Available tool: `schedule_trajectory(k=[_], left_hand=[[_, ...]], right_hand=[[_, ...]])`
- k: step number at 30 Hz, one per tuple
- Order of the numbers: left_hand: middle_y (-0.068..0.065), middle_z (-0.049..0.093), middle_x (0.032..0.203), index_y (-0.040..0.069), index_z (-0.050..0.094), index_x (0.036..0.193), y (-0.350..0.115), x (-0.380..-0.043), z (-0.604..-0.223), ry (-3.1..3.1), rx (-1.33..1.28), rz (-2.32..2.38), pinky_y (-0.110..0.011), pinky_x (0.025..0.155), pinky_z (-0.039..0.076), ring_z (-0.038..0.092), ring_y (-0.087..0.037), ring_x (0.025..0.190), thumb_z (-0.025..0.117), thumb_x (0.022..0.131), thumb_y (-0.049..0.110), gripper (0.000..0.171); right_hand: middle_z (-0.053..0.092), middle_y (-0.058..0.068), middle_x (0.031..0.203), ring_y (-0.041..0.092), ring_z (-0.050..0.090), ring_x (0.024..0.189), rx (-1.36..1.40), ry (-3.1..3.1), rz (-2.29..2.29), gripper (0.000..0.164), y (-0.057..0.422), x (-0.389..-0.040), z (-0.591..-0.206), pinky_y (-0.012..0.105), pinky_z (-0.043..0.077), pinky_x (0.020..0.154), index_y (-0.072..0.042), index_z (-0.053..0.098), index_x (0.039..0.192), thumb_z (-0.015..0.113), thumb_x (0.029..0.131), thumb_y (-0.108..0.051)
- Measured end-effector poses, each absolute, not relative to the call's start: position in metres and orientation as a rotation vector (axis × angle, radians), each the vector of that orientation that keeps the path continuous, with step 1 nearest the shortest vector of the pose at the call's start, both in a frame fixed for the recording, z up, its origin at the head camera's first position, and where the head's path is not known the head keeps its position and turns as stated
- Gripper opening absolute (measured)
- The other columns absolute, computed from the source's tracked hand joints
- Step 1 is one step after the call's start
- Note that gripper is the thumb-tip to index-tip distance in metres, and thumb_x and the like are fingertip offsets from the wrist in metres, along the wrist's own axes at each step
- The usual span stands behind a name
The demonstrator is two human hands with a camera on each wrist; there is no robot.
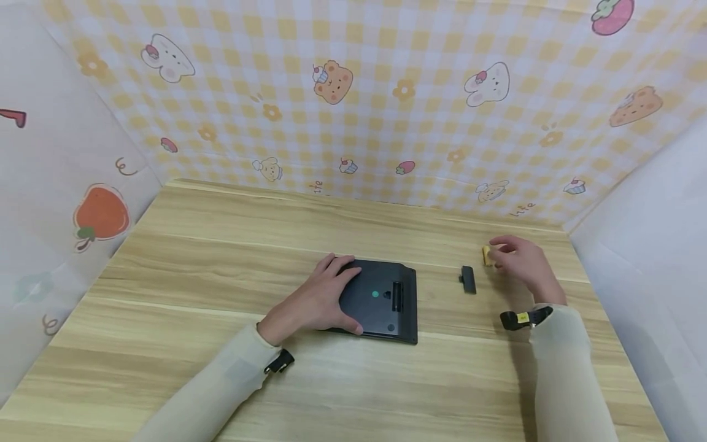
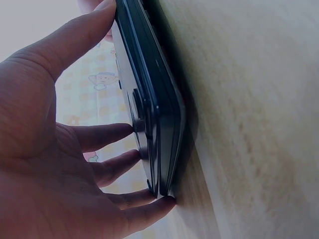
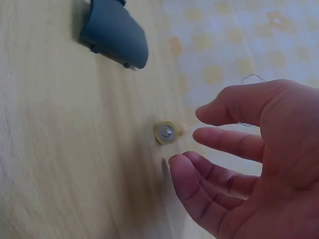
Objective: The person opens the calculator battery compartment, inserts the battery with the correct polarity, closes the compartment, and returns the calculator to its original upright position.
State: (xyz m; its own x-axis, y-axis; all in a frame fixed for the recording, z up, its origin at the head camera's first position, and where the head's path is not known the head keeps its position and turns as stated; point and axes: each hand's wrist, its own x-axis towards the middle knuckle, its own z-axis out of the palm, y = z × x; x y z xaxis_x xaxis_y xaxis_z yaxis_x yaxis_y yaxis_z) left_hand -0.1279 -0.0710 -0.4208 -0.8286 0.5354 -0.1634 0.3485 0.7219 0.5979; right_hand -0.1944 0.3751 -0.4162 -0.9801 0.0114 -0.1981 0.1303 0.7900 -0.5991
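Note:
A black calculator [image 1: 370, 301] lies face down on the wooden table, its battery slot [image 1: 397, 296] uncovered and dark inside. My left hand [image 1: 322, 299] spans its left part and grips it, thumb at the near edge, fingertips on the back and far side. In the left wrist view those fingertips [image 2: 130, 128] touch the black casing. A yellow battery [image 1: 486, 255] stands beside my right hand [image 1: 519, 261]. The right wrist view shows the battery's metal end [image 3: 166, 133] just off the fingertips, thumb and fingers bent around a gap.
Between the calculator and the battery lies a small black battery cover [image 1: 468, 280]. The wooden table [image 1: 221, 245] meets a yellow checked cloth [image 1: 364, 123] at the back. White cloth walls stand to the left and right.

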Motion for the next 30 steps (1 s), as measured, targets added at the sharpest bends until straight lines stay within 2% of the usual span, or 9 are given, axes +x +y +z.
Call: schedule_trajectory(k=[8,15,23,30], left_hand=[[-0.011,0.027,0.179,0.007,0.046,0.167,-0.071,-0.128,-0.422,2.605,0.690,0.805,-0.061,0.127,0.031,0.011,-0.044,0.166,0.102,0.077,0.047,0.113],[-0.011,0.027,0.179,0.008,0.046,0.167,-0.071,-0.128,-0.422,2.606,0.681,0.805,-0.061,0.127,0.031,0.011,-0.044,0.166,0.102,0.076,0.047,0.114],[-0.012,0.027,0.179,0.006,0.046,0.167,-0.072,-0.128,-0.422,2.604,0.683,0.810,-0.061,0.128,0.030,0.011,-0.045,0.166,0.102,0.076,0.046,0.114],[-0.011,0.027,0.179,0.006,0.046,0.167,-0.071,-0.128,-0.421,2.602,0.682,0.807,-0.062,0.128,0.030,0.011,-0.045,0.166,0.102,0.077,0.046,0.114]], right_hand=[[0.072,0.029,0.123,0.022,0.074,0.084,0.122,2.808,-0.881,0.048,0.371,-0.202,-0.421,0.033,0.055,0.076,0.005,0.062,0.140,0.070,0.104,-0.025],[0.073,0.025,0.114,0.022,0.073,0.081,0.133,2.822,-0.837,0.046,0.369,-0.206,-0.425,0.034,0.052,0.073,0.003,0.063,0.134,0.076,0.100,-0.025],[0.074,0.028,0.119,0.021,0.074,0.081,0.161,2.824,-0.821,0.041,0.366,-0.206,-0.425,0.034,0.052,0.072,0.002,0.063,0.130,0.075,0.101,-0.023],[0.073,0.025,0.116,0.021,0.074,0.081,0.198,2.801,-0.876,0.038,0.365,-0.204,-0.423,0.034,0.053,0.073,0.001,0.064,0.129,0.073,0.100,-0.021]])
